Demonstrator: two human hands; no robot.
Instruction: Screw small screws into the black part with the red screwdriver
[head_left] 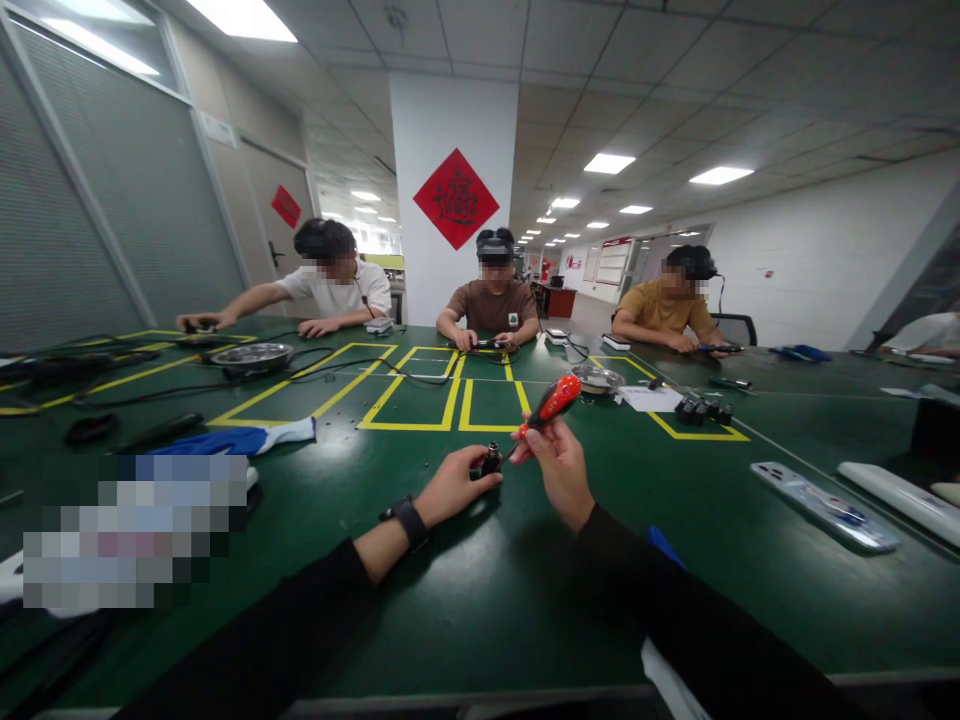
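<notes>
My right hand [559,465] is closed around a red and black screwdriver [555,400], its handle tilted up to the right. The shaft slants down and left toward a small black part [491,460] with a metallic top. That part is pinched between the thumb and fingers of my left hand [454,488], which wears a dark wristband. The screwdriver's tip meets or lies very close to the black part's side; I cannot tell whether it touches. Both hands are just above the green table [450,600].
Yellow tape rectangles [409,428] mark the table ahead. Metal bowls [251,355] stand left and right, with cables between. Blue-and-white gloves [255,437] lie left; a phone [825,505] and black parts [703,410] lie right. Three people sit across the table, with another at the far right.
</notes>
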